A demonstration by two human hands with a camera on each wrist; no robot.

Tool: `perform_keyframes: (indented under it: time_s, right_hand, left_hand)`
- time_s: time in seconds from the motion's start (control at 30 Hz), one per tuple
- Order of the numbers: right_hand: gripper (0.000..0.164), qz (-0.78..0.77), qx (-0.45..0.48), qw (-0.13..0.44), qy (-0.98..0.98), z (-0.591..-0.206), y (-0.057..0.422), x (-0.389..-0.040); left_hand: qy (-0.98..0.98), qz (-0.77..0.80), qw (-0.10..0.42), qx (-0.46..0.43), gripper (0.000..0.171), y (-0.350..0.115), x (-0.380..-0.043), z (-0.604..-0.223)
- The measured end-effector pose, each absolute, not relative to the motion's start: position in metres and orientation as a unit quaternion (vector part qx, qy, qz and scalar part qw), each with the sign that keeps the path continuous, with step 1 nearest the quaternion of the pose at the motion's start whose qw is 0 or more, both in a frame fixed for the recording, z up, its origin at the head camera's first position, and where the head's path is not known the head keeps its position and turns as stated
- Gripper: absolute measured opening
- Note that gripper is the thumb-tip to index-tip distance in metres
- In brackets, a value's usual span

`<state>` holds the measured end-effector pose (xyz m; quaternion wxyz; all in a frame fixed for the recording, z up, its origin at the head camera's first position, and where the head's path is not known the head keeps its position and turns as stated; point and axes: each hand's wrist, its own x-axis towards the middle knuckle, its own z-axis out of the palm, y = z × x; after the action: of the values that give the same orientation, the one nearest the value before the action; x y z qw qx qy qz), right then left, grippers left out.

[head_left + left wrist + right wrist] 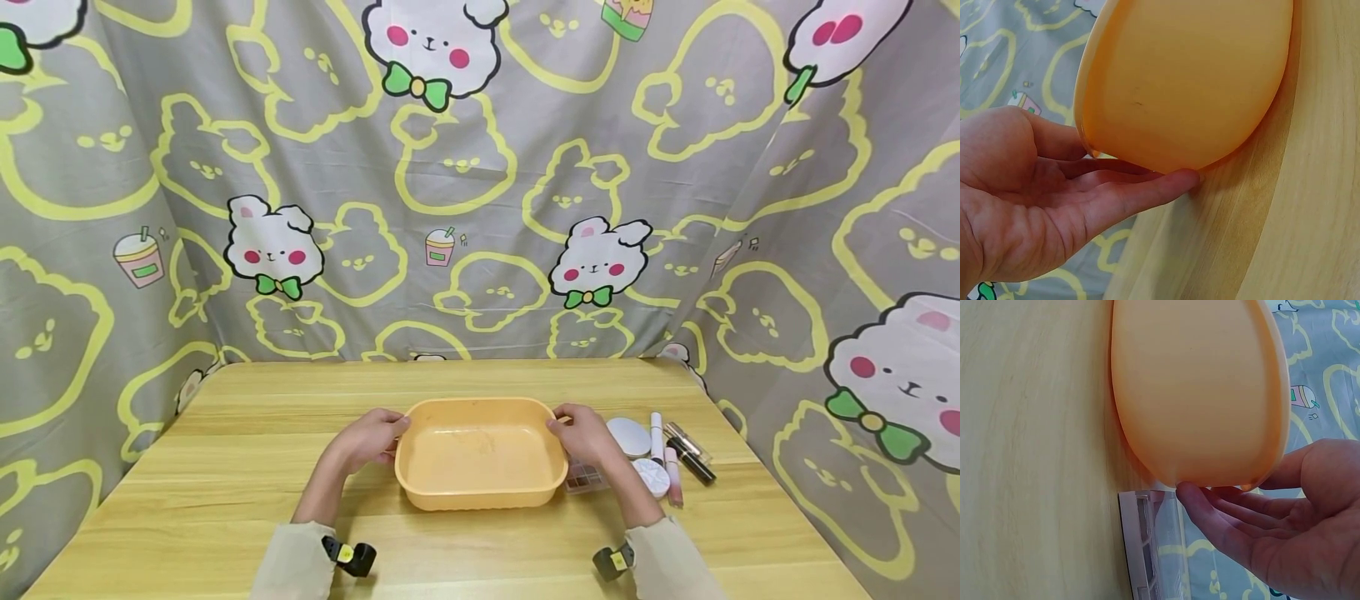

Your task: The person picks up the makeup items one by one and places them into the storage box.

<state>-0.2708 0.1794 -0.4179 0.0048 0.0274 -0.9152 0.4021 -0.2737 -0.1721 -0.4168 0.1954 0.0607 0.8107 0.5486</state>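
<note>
A shallow orange plastic basin (482, 454) with rounded corners sits low over the middle of the wooden table, its inside bare. At its left end my left hand (372, 435) grips the rim, thumb over the edge and fingers beneath, as the left wrist view shows with the hand (1054, 187) under the basin's end wall (1191, 94). My right hand (583, 433) holds the opposite end the same way. In the right wrist view, that hand's fingertips (1194, 497) press against the basin's wall (1200, 412).
Right of the basin lie an eyeshadow palette (585, 477), partly under my right hand, a round white compact (628, 437), a patterned white compact (651, 477), a pink tube (673, 477), a white tube (656, 437) and a black tube (692, 461). Patterned curtains (480, 183) enclose the table (285, 400).
</note>
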Motion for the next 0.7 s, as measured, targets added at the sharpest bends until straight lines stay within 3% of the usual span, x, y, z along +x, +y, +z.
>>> perform_keyframes:
  time_s: [0.7]
  right_hand:
    - [0.025, 0.413, 0.033, 0.007, -0.91, -0.4189, 0.1797, -0.271]
  left_hand:
    - [0.812, 0.551, 0.186, 0.051, 0.042, -0.1729, -0.2731, -0.4171]
